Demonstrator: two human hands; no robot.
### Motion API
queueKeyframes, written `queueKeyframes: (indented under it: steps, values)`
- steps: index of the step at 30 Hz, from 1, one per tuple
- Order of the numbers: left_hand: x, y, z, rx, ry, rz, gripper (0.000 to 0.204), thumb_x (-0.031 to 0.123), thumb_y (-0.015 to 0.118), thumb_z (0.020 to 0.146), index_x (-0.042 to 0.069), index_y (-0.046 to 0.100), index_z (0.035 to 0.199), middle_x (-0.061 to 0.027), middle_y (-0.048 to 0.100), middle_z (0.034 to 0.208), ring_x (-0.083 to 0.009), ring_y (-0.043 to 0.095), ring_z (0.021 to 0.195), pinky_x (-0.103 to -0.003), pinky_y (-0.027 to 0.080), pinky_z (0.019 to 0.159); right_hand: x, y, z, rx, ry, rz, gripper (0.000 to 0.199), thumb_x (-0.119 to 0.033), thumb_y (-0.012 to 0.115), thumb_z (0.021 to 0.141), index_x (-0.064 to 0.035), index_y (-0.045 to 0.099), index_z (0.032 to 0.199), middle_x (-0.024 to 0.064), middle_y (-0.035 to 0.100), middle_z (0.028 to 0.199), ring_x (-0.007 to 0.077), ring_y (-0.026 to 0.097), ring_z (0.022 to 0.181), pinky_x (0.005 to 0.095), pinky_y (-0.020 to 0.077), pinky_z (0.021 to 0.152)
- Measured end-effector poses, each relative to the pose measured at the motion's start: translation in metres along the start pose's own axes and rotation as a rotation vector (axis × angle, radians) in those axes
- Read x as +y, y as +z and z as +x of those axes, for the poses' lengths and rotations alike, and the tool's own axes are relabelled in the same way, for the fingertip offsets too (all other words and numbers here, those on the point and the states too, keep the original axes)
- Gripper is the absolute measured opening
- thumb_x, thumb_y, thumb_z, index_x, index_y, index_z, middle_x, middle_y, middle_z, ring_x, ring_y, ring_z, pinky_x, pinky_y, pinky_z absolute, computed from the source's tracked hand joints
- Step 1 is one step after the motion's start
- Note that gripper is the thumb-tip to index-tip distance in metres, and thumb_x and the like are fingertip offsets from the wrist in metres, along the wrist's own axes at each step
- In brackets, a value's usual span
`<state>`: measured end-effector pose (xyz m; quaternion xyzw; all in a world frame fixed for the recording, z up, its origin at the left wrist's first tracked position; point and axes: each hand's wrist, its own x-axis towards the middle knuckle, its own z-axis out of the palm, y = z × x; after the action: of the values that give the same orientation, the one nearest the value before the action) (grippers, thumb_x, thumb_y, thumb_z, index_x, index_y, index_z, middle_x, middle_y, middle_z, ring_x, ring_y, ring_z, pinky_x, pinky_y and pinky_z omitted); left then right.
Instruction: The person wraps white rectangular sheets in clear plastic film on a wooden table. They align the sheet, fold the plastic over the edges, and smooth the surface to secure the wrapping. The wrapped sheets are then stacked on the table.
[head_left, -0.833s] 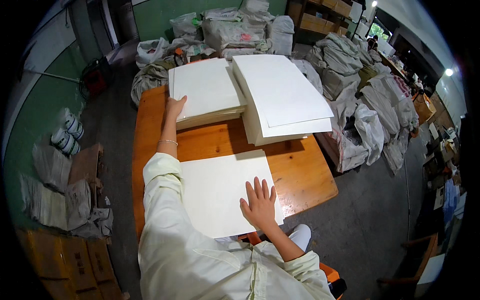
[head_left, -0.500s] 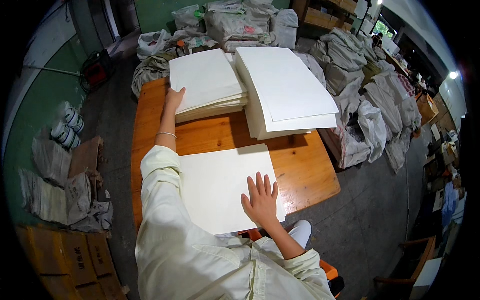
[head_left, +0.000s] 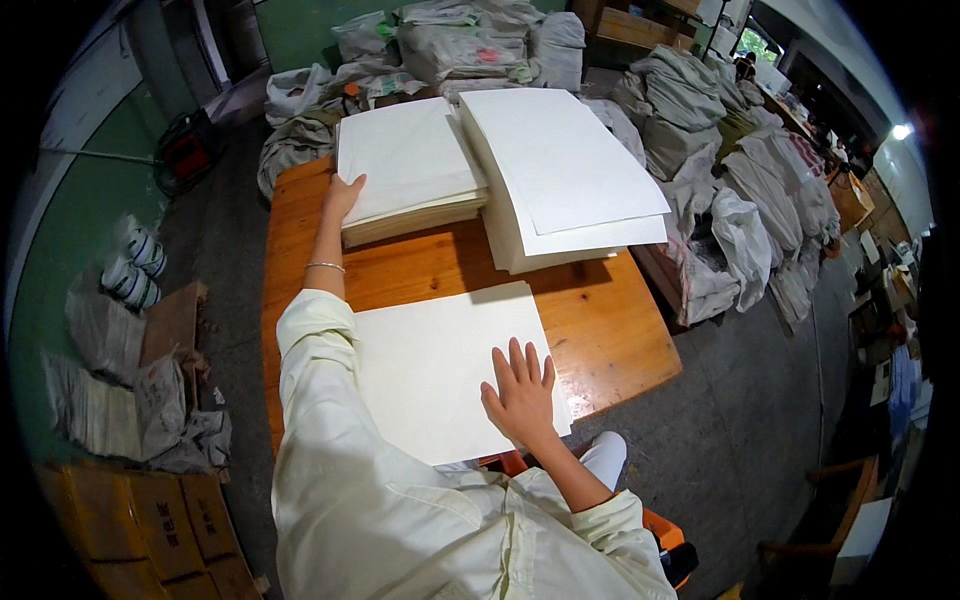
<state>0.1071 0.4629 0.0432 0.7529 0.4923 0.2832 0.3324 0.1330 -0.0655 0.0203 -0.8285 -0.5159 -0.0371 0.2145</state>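
My right hand (head_left: 520, 395) lies flat with spread fingers on the right part of a large off-white paper sheet (head_left: 430, 360). More sheet edges show beneath it along its right side. My left arm reaches forward, and my left hand (head_left: 345, 197) grips the left edge of a paper stack (head_left: 405, 155) near its front corner. Its thumb rests on the top sheet, while the other fingers are partly hidden at the side. Right of that stack stands a taller pile of white paper (head_left: 565, 165), its top sheets jutting out toward the front right.
A varnished wooden table (head_left: 400, 265) carries the paper. Grey-white sacks (head_left: 465, 50) are heaped behind it, with more bundles (head_left: 690, 110) at the right. On the left floor are brown cartons (head_left: 150, 520), white buckets (head_left: 130, 280) and wrapped bundles (head_left: 105, 410). A wooden chair (head_left: 840, 510) stands lower right.
The top sheets of the left stack, slightly raised at the front before, now lie flatter. My left hand stays at the same edge. My right hand keeps its place on the near sheet.
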Motion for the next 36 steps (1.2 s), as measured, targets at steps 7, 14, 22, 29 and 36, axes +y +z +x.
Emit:
queueKeyframes:
  steps: [7,14,22,29,36]
  values:
    - [-0.001,0.007,0.008,-0.064,0.015,0.087,0.08,0.05,0.064,0.08,-0.01,0.041,0.128,-0.0283,0.049,0.128,-0.0361,0.05,0.119,-0.041,0.039,0.099,0.002,0.0,-0.001,0.002,0.004,-0.005,0.057,-0.038,0.05,0.086,-0.0098,0.043,0.135,0.0188,0.033,0.144,0.0387,0.026,0.134,0.0571,0.0109,0.108]
    - [0.091,0.024,-0.076,0.151,0.678,0.255,0.059,0.047,0.062,0.082,0.005,0.052,0.123,-0.0151,0.052,0.127,-0.0301,0.048,0.119,-0.05,0.032,0.103,0.007,0.002,-0.003,0.026,0.013,-0.005,0.056,-0.038,0.05,0.086,-0.0096,0.043,0.134,0.0188,0.035,0.143,0.0383,0.027,0.134,0.0571,0.0111,0.108]
    - [0.13,0.08,-0.1,-0.348,0.88,0.672,0.047,0.046,0.056,0.086,0.027,0.054,0.129,-0.0045,0.047,0.138,-0.03,0.043,0.127,-0.055,0.035,0.102,0.002,0.001,-0.003,0.029,0.012,0.041,0.055,-0.037,0.051,0.086,-0.0091,0.044,0.134,0.0187,0.034,0.144,0.0374,0.026,0.135,0.0559,0.0107,0.109]
    - [0.125,0.093,-0.099,-0.296,0.795,0.586,0.045,0.047,0.058,0.084,0.029,0.057,0.125,-0.0013,0.05,0.135,-0.0284,0.045,0.125,-0.055,0.033,0.103,0.008,0.003,-0.004,0.047,0.004,0.025,0.055,-0.038,0.051,0.086,-0.0089,0.045,0.133,0.0187,0.035,0.143,0.0382,0.027,0.134,0.0574,0.0113,0.108]
    - [0.129,0.093,-0.117,-0.218,0.812,0.597,0.046,0.043,0.063,0.082,0.028,0.058,0.124,-0.0012,0.053,0.133,-0.0274,0.043,0.127,-0.054,0.031,0.105,0.009,0.005,-0.004,0.096,-0.018,0.035,0.054,-0.035,0.053,0.085,-0.0058,0.047,0.13,0.0209,0.039,0.14,0.0398,0.03,0.132,0.0597,0.0135,0.107]
